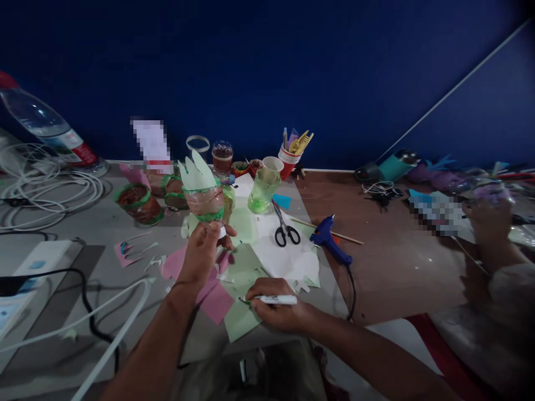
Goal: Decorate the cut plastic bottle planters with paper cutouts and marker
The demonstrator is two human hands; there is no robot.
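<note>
My left hand point(204, 245) is closed around the lower end of a cut plastic bottle piece point(204, 201), painted brown with green bands. Pale green paper cut into pointed leaves point(198, 171) rises from its top. My right hand point(278, 314) grips a white marker point(282, 299), its tip at the left, low over a light green paper sheet point(240, 327). Whether the tip touches the sheet I cannot tell. Pink paper pieces point(215, 301) lie between my hands, and black-handled scissors point(286, 231) rest on white paper point(288, 259) beyond.
A blue glue gun point(330, 239) lies with its cord beside a wooden stick point(351, 239). Behind stand a green-tinted cup point(263, 192), red cups with utensils point(288, 161) and painted pots point(140, 205). Cables point(71, 184) crowd the left; another person's hand point(489, 223) is at right.
</note>
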